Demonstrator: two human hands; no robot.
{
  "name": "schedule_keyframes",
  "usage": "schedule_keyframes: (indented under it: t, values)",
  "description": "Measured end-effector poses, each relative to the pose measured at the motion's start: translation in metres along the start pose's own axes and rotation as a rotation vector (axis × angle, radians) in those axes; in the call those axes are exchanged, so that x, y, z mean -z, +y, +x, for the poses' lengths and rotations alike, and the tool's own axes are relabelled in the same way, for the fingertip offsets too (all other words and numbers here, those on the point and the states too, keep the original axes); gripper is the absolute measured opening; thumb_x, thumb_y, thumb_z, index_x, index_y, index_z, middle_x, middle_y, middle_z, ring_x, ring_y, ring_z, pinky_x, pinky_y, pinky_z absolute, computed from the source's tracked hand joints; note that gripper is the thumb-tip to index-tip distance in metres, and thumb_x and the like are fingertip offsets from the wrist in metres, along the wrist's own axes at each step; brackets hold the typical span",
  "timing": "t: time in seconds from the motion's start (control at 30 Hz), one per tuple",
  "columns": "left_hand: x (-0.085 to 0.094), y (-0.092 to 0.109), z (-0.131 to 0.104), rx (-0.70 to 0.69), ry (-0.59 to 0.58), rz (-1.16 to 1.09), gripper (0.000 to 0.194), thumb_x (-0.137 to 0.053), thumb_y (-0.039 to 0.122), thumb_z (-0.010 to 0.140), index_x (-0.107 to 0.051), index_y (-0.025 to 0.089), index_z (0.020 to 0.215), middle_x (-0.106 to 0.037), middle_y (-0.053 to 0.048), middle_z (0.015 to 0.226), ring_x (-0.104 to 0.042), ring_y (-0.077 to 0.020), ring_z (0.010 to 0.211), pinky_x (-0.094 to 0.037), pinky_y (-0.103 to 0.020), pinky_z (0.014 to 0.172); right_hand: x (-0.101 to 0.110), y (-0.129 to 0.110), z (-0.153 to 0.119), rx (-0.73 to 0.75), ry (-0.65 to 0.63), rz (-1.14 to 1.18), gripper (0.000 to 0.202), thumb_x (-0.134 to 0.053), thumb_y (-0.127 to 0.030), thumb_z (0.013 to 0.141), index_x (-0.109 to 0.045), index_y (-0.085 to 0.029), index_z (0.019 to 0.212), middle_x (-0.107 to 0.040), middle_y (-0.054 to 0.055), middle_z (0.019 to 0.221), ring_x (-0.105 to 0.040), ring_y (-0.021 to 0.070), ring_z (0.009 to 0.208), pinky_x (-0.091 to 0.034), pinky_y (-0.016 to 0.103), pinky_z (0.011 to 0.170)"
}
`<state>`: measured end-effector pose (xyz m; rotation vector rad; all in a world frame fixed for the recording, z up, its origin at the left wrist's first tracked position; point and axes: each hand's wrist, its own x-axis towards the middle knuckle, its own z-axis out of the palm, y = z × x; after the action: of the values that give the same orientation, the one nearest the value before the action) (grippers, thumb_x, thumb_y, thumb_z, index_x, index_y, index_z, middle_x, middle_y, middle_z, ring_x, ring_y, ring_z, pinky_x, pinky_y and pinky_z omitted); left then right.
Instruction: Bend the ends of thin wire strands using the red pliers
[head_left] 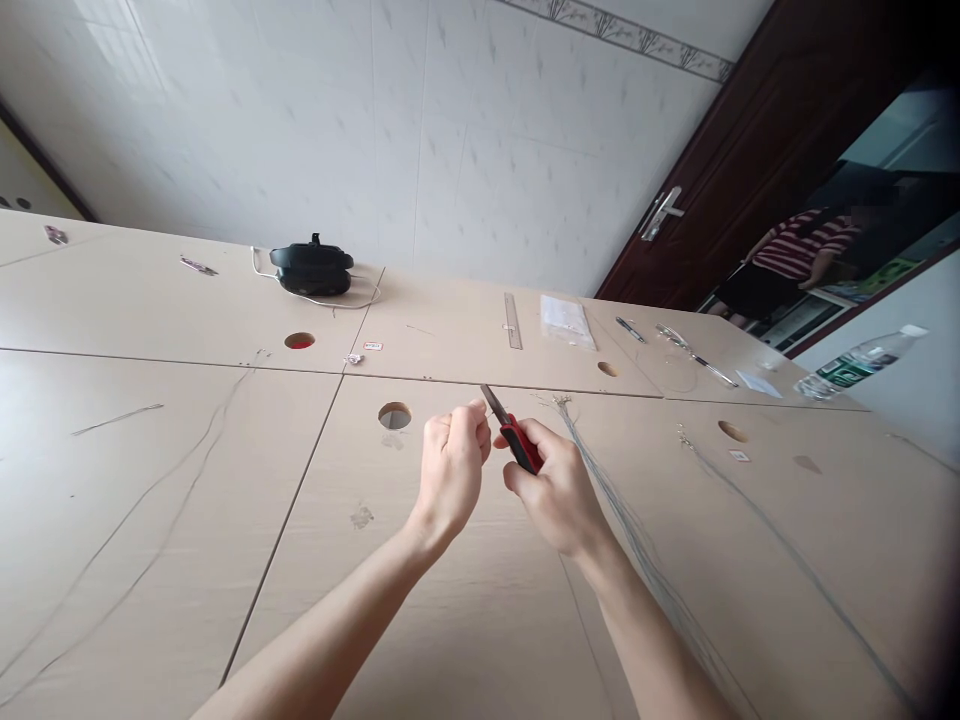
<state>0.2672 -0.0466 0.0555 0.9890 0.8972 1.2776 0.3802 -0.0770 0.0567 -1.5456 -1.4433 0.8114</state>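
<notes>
My left hand (452, 460) is raised over the middle of the table, its fingers closed in a pinch. Whatever is in them, perhaps a thin wire end, is too fine to make out. Just to its right, my right hand (553, 482) grips pliers (517, 440) with red and black handles. Their dark jaws point up and left, close to the left fingertips. A bundle of thin grey wires (626, 520) lies beside my right hand and runs toward the front edge, with small metal pieces at its far end.
More wires (787, 550) lie on the right, and loose strands (176, 470) on the left. Farther back are a black case (311, 268) with a white cord, a ruler (513, 320), a plastic bag (568, 322), a pen (631, 330) and a bottle (859, 365). A person (802, 245) is beyond the doorway.
</notes>
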Motion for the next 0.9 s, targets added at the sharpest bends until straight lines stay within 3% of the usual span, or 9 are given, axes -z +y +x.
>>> schedule_keyframes:
  t: [0.9]
  values:
    - [-0.0016, -0.0005, -0.0010, -0.002, 0.008, 0.040, 0.038, -0.041, 0.026, 0.084, -0.013, 0.023, 0.059, -0.010, 0.007, 0.055, -0.007, -0.0099, 0.052, -0.013, -0.029, 0.048, 0.0022, 0.0005, -0.0004, -0.020, -0.020, 0.030, 0.016, -0.049, -0.019, 0.061, -0.056, -0.021, 0.075, -0.040, -0.007, 0.056, -0.035, 0.0114, 0.049, -0.029, 0.025, 0.046]
